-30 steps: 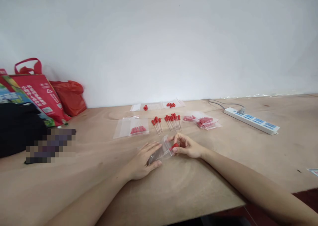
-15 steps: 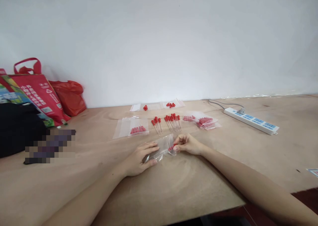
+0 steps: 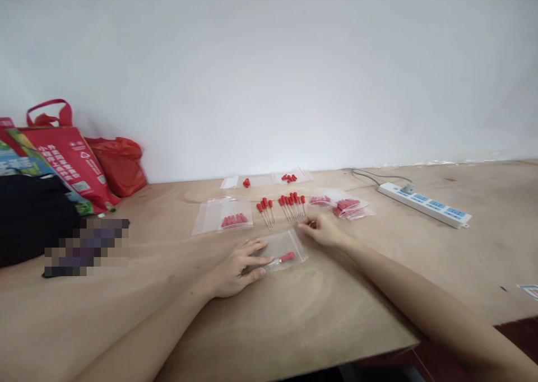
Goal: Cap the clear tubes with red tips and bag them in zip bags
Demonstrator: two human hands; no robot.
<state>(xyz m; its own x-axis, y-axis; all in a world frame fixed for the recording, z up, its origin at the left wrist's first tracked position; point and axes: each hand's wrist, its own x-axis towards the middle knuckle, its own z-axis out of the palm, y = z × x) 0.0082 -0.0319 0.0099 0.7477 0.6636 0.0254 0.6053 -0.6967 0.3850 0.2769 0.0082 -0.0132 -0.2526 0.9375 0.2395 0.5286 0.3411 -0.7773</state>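
Note:
My left hand (image 3: 244, 267) lies with fingers spread on a clear zip bag (image 3: 275, 243), pressing it to the table. Inside that bag is one red-topped dropper (image 3: 287, 257), its bulb toward the bag's right end. My right hand (image 3: 318, 229) is just beyond the bag's right end, fingers curled; whether it holds anything is hidden. Ahead of it lies a fan of several red-topped droppers (image 3: 293, 200), and left of that a smaller group of droppers (image 3: 265, 205). A bag with several droppers (image 3: 233, 219) lies to the left, and more filled bags (image 3: 348, 205) are at the right.
Two bags with loose red bulbs (image 3: 289, 178) lie near the wall. At the right is a white power strip (image 3: 425, 203) with a cable. A red shopping bag (image 3: 67, 163), a red plastic bag (image 3: 120, 166) and a black cloth item (image 3: 36, 219) occupy the left.
My right hand has let go of the red bulb and moved up and right toward the droppers. The dropper now lies inside the flattened bag. My left hand has stayed on the bag.

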